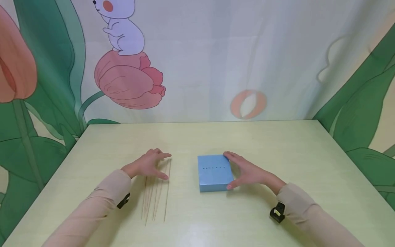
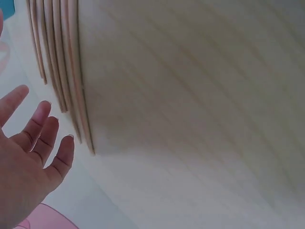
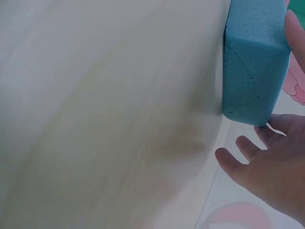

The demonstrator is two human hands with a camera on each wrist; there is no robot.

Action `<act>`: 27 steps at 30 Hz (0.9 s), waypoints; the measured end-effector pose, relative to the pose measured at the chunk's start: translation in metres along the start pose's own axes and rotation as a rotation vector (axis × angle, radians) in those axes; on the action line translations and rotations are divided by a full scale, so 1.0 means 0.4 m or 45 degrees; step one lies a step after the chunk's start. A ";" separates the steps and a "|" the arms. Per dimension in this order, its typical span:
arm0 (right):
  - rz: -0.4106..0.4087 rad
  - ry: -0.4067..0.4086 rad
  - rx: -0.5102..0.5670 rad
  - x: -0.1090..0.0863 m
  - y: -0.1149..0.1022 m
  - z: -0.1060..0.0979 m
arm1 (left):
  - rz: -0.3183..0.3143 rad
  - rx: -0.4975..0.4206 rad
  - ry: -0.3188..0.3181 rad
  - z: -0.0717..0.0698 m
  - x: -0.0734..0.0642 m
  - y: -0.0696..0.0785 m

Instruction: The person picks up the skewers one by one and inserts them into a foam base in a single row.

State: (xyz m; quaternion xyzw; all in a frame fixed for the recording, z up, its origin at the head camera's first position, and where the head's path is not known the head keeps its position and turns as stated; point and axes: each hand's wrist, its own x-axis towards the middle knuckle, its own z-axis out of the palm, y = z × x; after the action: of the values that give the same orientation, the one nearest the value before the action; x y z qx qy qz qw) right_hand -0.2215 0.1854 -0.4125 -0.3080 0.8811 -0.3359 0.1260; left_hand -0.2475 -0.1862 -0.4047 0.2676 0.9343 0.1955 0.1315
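In the head view, a blue foam block lies flat on the table, with a row of small dark holes across its top. My right hand holds it at its right side, thumb at the front corner and fingertips at the back corner. The right wrist view shows the block's end between thumb and index finger, the other fingers of the hand spread loosely. Several thin wooden skewers lie side by side left of the block. Over their far ends, my left hand hovers with parted, relaxed fingers, holding nothing.
The pale wooden table extends around both things. Its far edge meets a printed curtain with flowers and a white animal. A black wrist camera sits at the right cuff, another camera at the left.
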 end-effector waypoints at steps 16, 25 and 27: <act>0.043 -0.010 0.009 -0.001 -0.004 -0.004 | 0.006 0.106 0.111 0.050 0.001 -0.006; 0.036 -0.001 0.017 -0.001 0.004 -0.001 | -0.031 0.075 0.106 0.052 0.012 -0.007; 0.031 0.001 0.014 -0.001 0.005 -0.001 | -0.034 0.050 0.102 0.050 0.014 -0.004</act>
State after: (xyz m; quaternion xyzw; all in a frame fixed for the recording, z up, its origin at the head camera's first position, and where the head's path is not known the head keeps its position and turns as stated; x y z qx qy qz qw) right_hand -0.2224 0.1871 -0.4135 -0.2965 0.8830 -0.3393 0.1315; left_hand -0.2458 -0.1785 -0.4242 0.2494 0.9460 0.1861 0.0912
